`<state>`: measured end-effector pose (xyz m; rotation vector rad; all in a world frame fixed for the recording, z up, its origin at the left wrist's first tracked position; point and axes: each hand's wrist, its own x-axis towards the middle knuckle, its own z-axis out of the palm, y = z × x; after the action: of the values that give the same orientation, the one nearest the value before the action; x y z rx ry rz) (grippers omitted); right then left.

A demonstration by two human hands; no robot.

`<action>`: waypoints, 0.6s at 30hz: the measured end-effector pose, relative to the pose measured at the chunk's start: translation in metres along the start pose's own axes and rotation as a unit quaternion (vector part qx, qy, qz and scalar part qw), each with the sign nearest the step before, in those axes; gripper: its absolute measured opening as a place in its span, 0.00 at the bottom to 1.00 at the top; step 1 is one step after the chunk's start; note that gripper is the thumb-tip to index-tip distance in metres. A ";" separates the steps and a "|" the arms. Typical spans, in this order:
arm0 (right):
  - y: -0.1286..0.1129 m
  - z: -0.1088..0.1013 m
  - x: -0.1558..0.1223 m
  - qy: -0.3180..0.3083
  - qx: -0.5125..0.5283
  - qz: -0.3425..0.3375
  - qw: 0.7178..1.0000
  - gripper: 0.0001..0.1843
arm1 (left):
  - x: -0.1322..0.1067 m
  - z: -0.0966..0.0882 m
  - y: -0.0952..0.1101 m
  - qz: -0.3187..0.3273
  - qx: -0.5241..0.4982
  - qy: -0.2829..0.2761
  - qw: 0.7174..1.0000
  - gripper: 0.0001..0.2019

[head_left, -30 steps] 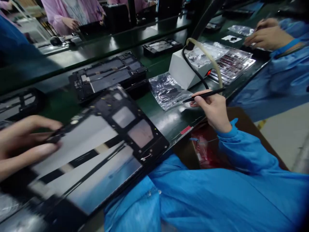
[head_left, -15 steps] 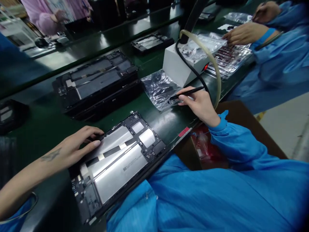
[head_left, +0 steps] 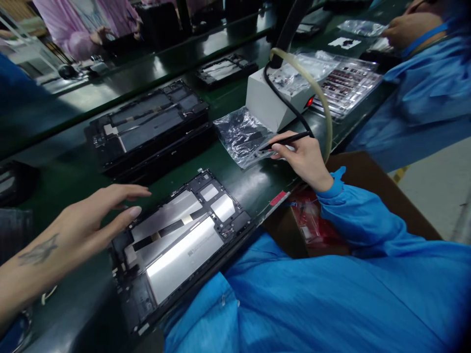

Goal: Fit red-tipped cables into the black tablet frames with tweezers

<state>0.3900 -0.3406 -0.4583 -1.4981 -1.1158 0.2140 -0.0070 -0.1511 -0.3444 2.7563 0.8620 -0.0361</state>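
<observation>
- In the head view, the opened tablet (head_left: 187, 262) lies flat on the green counter (head_left: 250, 184), its near long edge just beside the wearer's blue garment (head_left: 294, 294); whether it overhangs the counter cannot be told.
- A strip of green counter runs between the tablet's far edge and the stack of dark device shells (head_left: 147, 130) beyond it.
- At the tablet's left, the left hand (head_left: 88, 218) has thumb and fingers spread, gripping nothing; the thumb tip is close to the tablet's edge, contact unclear.
- Right of the tablet, the right hand (head_left: 303, 159) pinches a slim black tool (head_left: 289, 139), tip over a crinkled clear plastic bag (head_left: 239, 137).
- Small print on the tablet's silver panel is too tiny to read; so is any writing on the red label (head_left: 278, 198) at the counter's edge, right of the tablet.
- The tablet has a black frame, smooth metallic panels and a dark diagonal strip with pale patches.
- Beyond the tablet to the right stand a boxy white unit (head_left: 263, 100) with a glowing red switch (head_left: 309, 102), a curved cream hose (head_left: 327, 108) and a shiny clear tray (head_left: 353, 88).
</observation>
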 end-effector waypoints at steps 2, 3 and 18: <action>-0.007 -0.006 -0.008 0.032 0.034 -0.016 0.999 0.19 | 0.014 -0.011 0.032 0.085 0.019 0.038 0.995 0.16; -0.011 -0.012 -0.015 0.047 0.046 -0.023 0.998 0.18 | 0.026 -0.014 0.051 0.144 0.025 0.048 0.988 0.15; 0.004 -0.157 -0.123 0.509 -0.025 -0.140 0.849 0.10 | 0.219 0.126 0.403 0.280 -0.450 -0.299 0.794 0.36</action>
<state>0.4350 -0.5342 -0.4717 -1.1851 -0.4359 -0.7535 0.4078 -0.3797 -0.3947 1.7805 -0.1440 -0.2854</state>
